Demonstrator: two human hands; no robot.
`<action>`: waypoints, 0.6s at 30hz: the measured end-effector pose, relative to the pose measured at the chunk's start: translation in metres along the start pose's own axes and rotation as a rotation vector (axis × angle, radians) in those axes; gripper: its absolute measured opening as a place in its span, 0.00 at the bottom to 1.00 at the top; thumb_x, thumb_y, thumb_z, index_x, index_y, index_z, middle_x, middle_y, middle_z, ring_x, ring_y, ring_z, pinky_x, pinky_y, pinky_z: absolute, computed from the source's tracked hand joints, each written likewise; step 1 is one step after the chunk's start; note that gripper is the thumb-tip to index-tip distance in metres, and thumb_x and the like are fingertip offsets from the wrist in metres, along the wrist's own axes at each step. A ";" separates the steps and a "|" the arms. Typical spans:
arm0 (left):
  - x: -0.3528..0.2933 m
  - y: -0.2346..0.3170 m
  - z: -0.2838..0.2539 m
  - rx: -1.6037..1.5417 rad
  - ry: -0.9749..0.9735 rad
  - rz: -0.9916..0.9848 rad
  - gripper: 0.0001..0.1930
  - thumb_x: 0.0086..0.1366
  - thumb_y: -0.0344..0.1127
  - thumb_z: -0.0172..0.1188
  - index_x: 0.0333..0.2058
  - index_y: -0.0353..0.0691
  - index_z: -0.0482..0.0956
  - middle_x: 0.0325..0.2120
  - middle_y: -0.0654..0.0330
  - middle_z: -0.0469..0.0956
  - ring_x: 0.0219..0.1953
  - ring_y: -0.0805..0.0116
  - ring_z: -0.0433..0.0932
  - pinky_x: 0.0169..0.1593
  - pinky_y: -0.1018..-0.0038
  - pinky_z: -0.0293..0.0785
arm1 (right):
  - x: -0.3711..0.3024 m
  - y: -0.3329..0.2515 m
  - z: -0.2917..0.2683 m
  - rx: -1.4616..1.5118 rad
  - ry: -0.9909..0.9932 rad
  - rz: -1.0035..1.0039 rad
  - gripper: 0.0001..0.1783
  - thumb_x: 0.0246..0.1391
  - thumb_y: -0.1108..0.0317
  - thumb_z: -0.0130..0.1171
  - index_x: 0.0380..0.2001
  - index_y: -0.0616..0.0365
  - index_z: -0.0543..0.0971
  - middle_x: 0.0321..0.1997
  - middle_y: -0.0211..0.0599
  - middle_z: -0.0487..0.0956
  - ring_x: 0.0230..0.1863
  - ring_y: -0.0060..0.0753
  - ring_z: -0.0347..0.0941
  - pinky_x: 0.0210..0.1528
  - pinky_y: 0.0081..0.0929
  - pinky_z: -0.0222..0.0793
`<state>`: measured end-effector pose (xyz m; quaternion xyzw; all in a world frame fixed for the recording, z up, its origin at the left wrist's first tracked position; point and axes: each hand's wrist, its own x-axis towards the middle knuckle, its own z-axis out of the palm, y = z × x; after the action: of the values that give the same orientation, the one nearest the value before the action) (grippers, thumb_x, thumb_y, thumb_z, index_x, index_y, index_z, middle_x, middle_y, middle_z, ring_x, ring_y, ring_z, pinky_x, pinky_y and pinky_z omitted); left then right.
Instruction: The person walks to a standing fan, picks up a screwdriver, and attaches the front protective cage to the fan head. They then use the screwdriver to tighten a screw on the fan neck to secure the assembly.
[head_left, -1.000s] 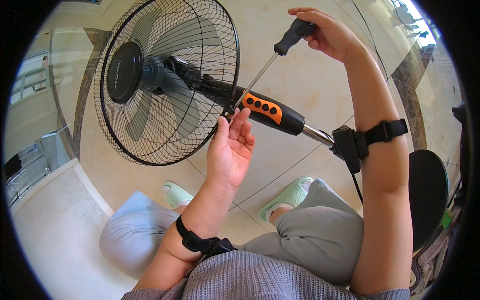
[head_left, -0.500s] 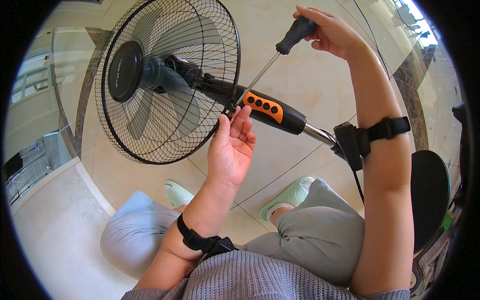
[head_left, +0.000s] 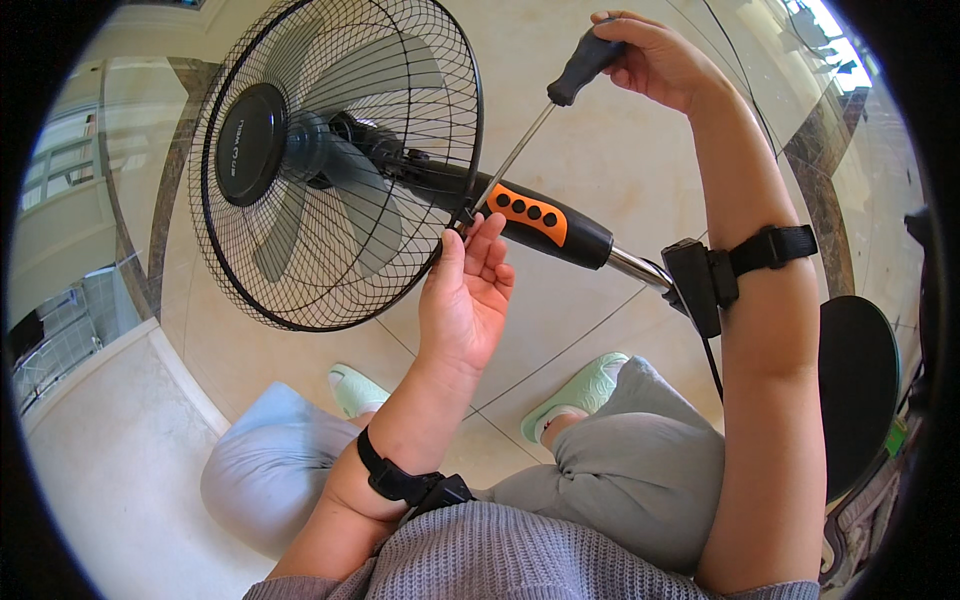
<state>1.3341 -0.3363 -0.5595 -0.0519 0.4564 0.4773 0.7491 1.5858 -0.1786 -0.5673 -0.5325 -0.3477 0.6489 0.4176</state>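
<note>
My left hand (head_left: 467, 300) is up in front of me with the palm turned toward me. Its fingers (head_left: 487, 245) point up and stay close together, a little bent. My left arm comes up from the bottom, and a black strap (head_left: 405, 483) goes around the wrist. My right hand (head_left: 655, 60) is high up, closed in a fist. My right arm is bent, with the elbow low and the forearm going straight up. A black band with a small box (head_left: 715, 275) sits around it.
</note>
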 end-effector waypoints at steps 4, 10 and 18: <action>0.000 0.001 0.000 0.005 -0.023 -0.001 0.15 0.64 0.45 0.46 0.41 0.41 0.70 0.40 0.62 0.76 0.35 0.75 0.73 0.37 0.77 0.69 | 0.004 -0.006 0.001 -0.001 -0.035 0.127 0.12 0.53 0.54 0.52 0.30 0.51 0.70 0.22 0.27 0.71 0.22 0.20 0.69 0.21 0.18 0.67; -0.001 0.001 -0.001 0.011 -0.012 -0.004 0.15 0.64 0.44 0.48 0.42 0.40 0.71 0.40 0.60 0.75 0.35 0.76 0.72 0.38 0.78 0.68 | 0.004 -0.012 0.000 0.066 -0.090 0.050 0.09 0.53 0.57 0.51 0.31 0.49 0.71 0.22 0.25 0.70 0.19 0.17 0.66 0.15 0.15 0.58; 0.000 0.001 -0.002 0.008 -0.024 -0.001 0.15 0.64 0.44 0.48 0.42 0.41 0.71 0.40 0.60 0.75 0.35 0.76 0.71 0.37 0.78 0.68 | 0.002 -0.004 0.005 -0.114 0.054 0.082 0.10 0.51 0.57 0.54 0.30 0.51 0.73 0.24 0.25 0.70 0.19 0.14 0.64 0.18 0.10 0.60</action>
<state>1.3323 -0.3371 -0.5603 -0.0436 0.4494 0.4758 0.7548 1.5816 -0.1752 -0.5632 -0.5866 -0.3504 0.6300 0.3690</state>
